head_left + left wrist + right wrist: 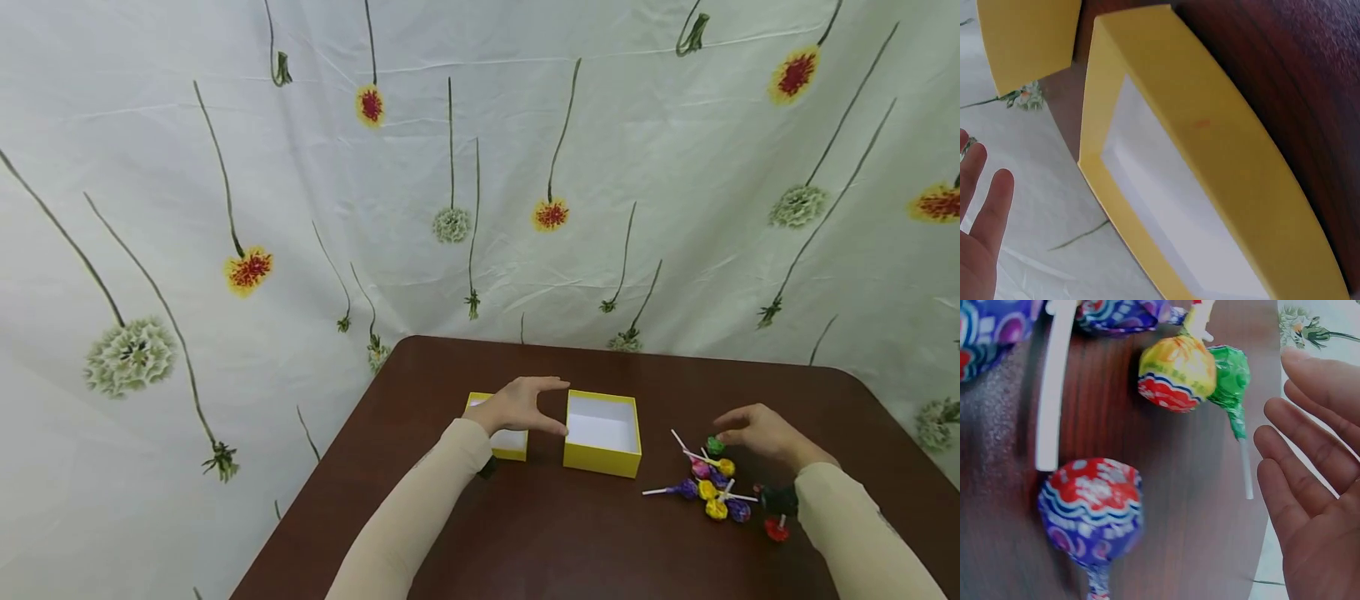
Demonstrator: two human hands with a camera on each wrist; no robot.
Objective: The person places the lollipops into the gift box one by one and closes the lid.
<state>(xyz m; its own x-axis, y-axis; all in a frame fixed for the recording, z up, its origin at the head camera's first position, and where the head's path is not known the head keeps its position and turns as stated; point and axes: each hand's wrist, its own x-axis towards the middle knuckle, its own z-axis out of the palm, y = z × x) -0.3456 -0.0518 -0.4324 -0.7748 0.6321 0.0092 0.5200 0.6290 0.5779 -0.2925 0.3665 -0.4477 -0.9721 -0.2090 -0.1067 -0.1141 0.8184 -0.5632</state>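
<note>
My left hand [517, 406], thumb and fingers spread apart, hovers between two yellow boxes with white insides. The open box [602, 461] stands just right of its fingertips, while the other yellow box [512, 455] is partly hidden beneath the hand and wrist. Over the lollipop pile's far side, my right hand [771, 435] holds nothing, its fingers extended near a green lollipop [1229, 372]. Beside that one lies a yellow lollipop [1175, 374]; a purple lollipop [1091, 512] is closer to the right wrist camera. In the left wrist view, only some fingers [992, 212] show.
Several more lollipops, purple, pink and yellow, lie heaped with sticks crossing. One red lollipop [776, 529] sits apart, near the right wrist. Everything rests on a dark brown table [570, 542], backed by a white flower-printed cloth [510, 250].
</note>
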